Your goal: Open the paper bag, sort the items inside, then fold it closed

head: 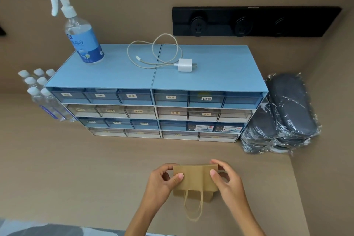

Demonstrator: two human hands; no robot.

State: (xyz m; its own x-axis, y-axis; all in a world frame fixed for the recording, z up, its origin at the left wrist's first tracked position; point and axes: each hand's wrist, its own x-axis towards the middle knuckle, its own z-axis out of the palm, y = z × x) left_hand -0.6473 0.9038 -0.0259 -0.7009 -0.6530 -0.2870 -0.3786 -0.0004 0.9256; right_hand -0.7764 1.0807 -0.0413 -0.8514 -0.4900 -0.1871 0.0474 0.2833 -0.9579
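We hold the paper bag (195, 180) flat on the near part of the desk, left hand (162, 180) pinching its left edge, right hand (224, 180) pinching its right. Its handles trail toward us, so its mouth seems nearest; both hands sit equally close.

left hand (162, 180) and right hand (226, 178) both pinching, thumbs on top, forearms converging.

Drawer labels (132, 96) blurring, unreadable; paper bag (195, 178) hiding its contents; both forearms running off near edge.
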